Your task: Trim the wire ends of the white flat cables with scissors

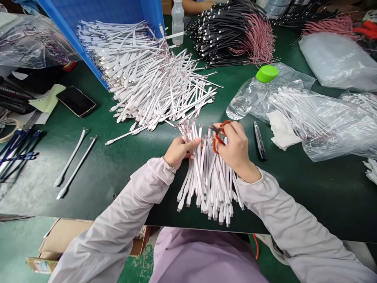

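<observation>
A bundle of short white flat cables [207, 177] lies on the green table [118, 165], plug ends toward me and stripped wire ends pointing away. My left hand [178, 151] is closed on the bundle's left side near the top. My right hand [234, 147] is closed on small orange-handled scissors [218, 135], whose tip sits at the wire ends of the bundle.
A big heap of white cables [153, 78] spills from a blue bin [97, 15]. Black cables with pink wires [235, 33] lie at the back. A green-capped bottle [253, 92], bagged cables [324, 118], a black knife [260, 140], a phone [75, 101] and two loose cables [73, 161] surround me.
</observation>
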The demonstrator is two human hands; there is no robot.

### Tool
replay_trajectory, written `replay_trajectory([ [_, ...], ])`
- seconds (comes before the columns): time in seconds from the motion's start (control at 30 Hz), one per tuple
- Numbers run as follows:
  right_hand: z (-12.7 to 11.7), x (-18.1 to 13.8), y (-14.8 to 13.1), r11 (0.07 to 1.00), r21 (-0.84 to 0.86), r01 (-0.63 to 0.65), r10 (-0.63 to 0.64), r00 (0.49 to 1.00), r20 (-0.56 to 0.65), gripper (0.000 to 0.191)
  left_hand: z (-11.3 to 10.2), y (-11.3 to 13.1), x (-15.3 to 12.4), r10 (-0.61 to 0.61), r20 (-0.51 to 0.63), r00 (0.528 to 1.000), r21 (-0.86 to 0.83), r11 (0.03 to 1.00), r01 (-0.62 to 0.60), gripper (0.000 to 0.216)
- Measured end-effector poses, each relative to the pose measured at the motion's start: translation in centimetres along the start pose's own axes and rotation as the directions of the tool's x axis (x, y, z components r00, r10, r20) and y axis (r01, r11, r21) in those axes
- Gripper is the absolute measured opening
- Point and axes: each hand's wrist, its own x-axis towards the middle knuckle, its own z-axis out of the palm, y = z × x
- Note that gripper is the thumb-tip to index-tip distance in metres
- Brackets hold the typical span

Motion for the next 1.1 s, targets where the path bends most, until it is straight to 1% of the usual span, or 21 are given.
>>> replay_trajectory([
  [0.07, 0.1, -0.1, 0.8, 0.980, -0.190, 0.065, -0.065, 0.998, 0.004, 0.020, -0.2, 0.2, 0.0, -0.032, 0.020, 0.999, -0.031, 0.999, 0.033, 0.032],
  [0.1, 0.1, -0.1, 1.2, 0.964, -0.256, 0.077, -0.076, 0.997, 0.012, 0.021, -0.3, 0.3, 0.0, -0.040, 0.030, 0.999, -0.044, 0.998, 0.041, 0.031],
  [0.17, 0.1, -0.1, 1.7, 0.941, -0.327, 0.085, -0.082, 0.996, 0.022, 0.026, -0.4, 0.4, 0.0, -0.047, 0.045, 0.998, -0.061, 0.997, 0.050, 0.032],
  [0.4, 0.6, 0.2, 2.2, 0.930, -0.358, 0.087, -0.075, 0.996, 0.049, 0.031, -0.6, 0.4, 0.0, -0.045, 0.070, 0.997, -0.066, 0.997, 0.050, 0.031],
  [0.6, 0.9, 0.1, 2.4, 0.929, -0.367, 0.057, -0.056, 0.998, 0.012, 0.032, -0.7, 0.3, 0.1, -0.041, 0.095, 0.995, -0.061, 0.997, 0.047, 0.031],
  [0.67, 1.0, 0.0, 2.5, 0.947, -0.317, 0.043, -0.051, 0.999, -0.019, 0.030, -0.7, 0.3, 0.2, -0.042, 0.091, 0.995, -0.065, 0.997, 0.048, 0.031],
  [0.73, 1.0, 0.1, 2.3, 0.973, -0.225, 0.044, -0.055, 0.998, -0.043, 0.029, -0.8, 0.2, 0.2, -0.044, 0.086, 0.995, -0.075, 0.996, 0.051, 0.031],
  [0.8, 1.0, 0.3, 1.9, 0.994, -0.099, 0.055, -0.061, 0.997, -0.051, 0.029, -0.8, 0.3, 0.2, -0.047, 0.087, 0.995, -0.083, 0.995, 0.054, 0.032],
  [0.87, 0.8, 0.6, 1.1, 0.996, 0.083, 0.015, -0.012, 0.999, -0.034, 0.025, -0.8, 0.3, 0.2, -0.044, 0.085, 0.995, -0.082, 0.995, 0.051, 0.034],
  [0.9, 0.7, 0.9, 0.6, 0.979, 0.200, -0.044, 0.045, 0.999, -0.002, 0.022, -0.7, 0.3, 0.2, -0.037, 0.080, 0.996, -0.076, 0.996, 0.043, 0.035],
  [0.93, 0.6, 1.1, 0.1, 0.939, 0.321, -0.124, 0.112, 0.992, 0.056, 0.020, -0.7, 0.2, 0.2, -0.027, 0.074, 0.997, -0.066, 0.997, 0.032, 0.036],
  [1.0, 0.4, 1.7, -0.8, 0.808, 0.507, -0.300, 0.221, 0.952, 0.211, 0.021, -0.5, 0.0, 0.3, -0.001, 0.052, 0.999, -0.040, 0.999, 0.003, 0.038],
  [1.03, 0.4, 2.0, -1.1, 0.745, 0.558, -0.367, 0.251, 0.928, 0.275, 0.021, -0.4, -0.2, 0.4, 0.018, 0.035, 0.999, -0.026, 1.000, -0.017, 0.039],
  [1.07, 0.4, 2.2, -1.3, 0.704, 0.581, -0.408, 0.269, 0.910, 0.314, 0.022, -0.3, -0.4, 0.4, 0.043, 0.013, 0.999, -0.011, 0.999, -0.042, 0.040],
  [1.1, 0.4, 2.3, -1.4, 0.692, 0.580, -0.430, 0.283, 0.901, 0.330, 0.022, -0.3, -0.6, 0.5, 0.071, -0.011, 0.997, 0.006, 0.997, -0.071, 0.040],
])
